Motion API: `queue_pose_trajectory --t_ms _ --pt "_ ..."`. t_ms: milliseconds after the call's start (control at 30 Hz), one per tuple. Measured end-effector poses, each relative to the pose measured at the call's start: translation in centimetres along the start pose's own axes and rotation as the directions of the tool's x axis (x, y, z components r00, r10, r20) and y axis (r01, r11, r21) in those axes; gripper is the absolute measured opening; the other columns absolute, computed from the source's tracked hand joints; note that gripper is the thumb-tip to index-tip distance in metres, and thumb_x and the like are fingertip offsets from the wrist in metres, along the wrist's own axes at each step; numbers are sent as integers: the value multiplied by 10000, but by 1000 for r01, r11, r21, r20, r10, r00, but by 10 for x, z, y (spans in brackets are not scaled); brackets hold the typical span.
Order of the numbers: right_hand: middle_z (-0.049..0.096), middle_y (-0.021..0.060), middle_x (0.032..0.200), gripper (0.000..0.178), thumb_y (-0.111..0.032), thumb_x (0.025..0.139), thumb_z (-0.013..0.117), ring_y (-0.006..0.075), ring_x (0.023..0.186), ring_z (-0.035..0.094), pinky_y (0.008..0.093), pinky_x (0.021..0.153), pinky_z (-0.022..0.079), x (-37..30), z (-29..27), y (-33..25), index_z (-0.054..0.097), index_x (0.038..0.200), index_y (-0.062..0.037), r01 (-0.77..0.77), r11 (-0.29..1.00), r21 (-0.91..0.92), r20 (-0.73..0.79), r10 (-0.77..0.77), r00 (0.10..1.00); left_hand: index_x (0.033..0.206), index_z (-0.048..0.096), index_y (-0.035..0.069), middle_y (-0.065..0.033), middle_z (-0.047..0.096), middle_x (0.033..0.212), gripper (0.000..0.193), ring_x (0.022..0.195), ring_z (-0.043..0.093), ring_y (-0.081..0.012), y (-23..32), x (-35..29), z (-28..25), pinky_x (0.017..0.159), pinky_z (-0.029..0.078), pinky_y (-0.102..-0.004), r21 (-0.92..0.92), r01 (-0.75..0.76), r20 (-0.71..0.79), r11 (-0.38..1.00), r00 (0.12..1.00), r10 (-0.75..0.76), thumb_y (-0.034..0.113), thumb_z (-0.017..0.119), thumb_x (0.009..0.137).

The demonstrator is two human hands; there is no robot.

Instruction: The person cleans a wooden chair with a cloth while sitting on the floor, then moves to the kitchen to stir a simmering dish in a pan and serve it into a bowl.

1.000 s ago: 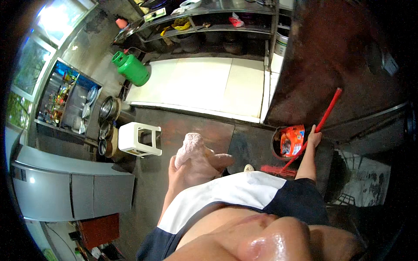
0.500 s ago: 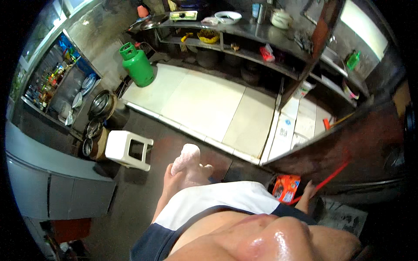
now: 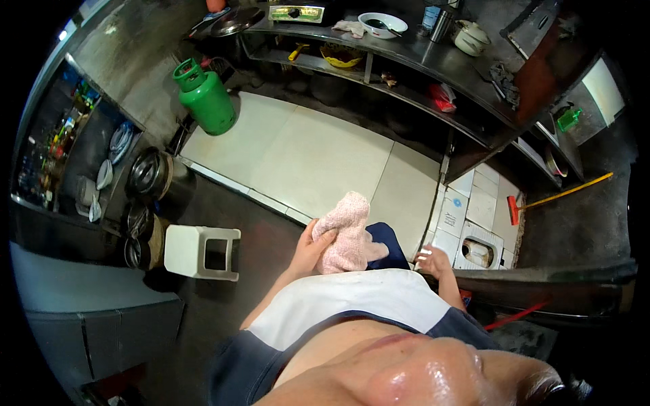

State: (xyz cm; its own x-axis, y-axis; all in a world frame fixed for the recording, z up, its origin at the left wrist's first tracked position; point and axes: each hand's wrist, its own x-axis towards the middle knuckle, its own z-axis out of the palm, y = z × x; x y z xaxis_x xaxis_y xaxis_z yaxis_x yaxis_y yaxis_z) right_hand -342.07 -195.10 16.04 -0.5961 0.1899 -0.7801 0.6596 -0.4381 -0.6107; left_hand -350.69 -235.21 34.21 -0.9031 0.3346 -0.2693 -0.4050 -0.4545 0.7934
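My left hand [image 3: 310,252] is wrapped round a bunched pink fluffy cloth [image 3: 344,233] in front of my body. The cloth stands up above the fingers, and part of it hangs toward my dark trouser leg [image 3: 387,247]. To the right, my right hand [image 3: 433,260] is raised with fingers apart and nothing visible in it. It is near the corner of the white tiled floor, beside the dark partition edge [image 3: 542,276]. Below that hand, a thin red rod [image 3: 518,316] slants along the partition.
A white plastic stool [image 3: 183,252] stands at left, near lidded pots [image 3: 150,170]. A green gas cylinder [image 3: 205,101] stands on the raised white tiled platform [image 3: 318,152]. Beyond the partition are a squat toilet [image 3: 497,252] and a red-headed, yellow-handled floor scraper [image 3: 512,211]. A dark counter [image 3: 413,51] runs behind.
My right hand has moved up and left, away from the red rod. The cloth and left hand have moved right and farther forward. My view has shifted, showing more beyond the partition.
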Motion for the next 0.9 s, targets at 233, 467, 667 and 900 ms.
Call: queue_pose_trajectory --t_ms 233,467,667,900 --pt "630 104 867 304 -302 857 585 170 673 618 293 569 516 159 84 -161 568 995 -32 157 971 -180 61 -148 987 1152 465 2 -96 561 1054 370 958 552 -172 56 115 -9 839 444 -308 -45 -27 -208 999 978 17 148 610 844" --pt "620 89 845 375 -241 858 601 136 646 591 254 545 482 234 224 -397 508 1125 6 607 726 -323 154 -593 791 1231 434 12 -109 543 1156 415 1027 548 -205 143 223 7 884 444 -345 8 -95 -422 995 902 89 163 575 870" --pt "612 93 929 678 -173 804 673 120 695 579 241 564 454 264 298 -548 309 1349 5 752 647 -125 16 -757 653 1203 432 8 -130 532 1145 408 1036 533 -227 190 285 20 888 435 -382 40 -114 -454 993 883 120 163 582 857" --pt "594 38 748 412 -184 792 701 79 580 523 213 476 390 278 377 -618 558 1130 5 869 494 -2 -250 -842 478 1222 432 -20 -114 527 1158 441 1042 512 -188 224 347 -32 915 394 -338 42 -161 -440 986 883 163 156 591 850"
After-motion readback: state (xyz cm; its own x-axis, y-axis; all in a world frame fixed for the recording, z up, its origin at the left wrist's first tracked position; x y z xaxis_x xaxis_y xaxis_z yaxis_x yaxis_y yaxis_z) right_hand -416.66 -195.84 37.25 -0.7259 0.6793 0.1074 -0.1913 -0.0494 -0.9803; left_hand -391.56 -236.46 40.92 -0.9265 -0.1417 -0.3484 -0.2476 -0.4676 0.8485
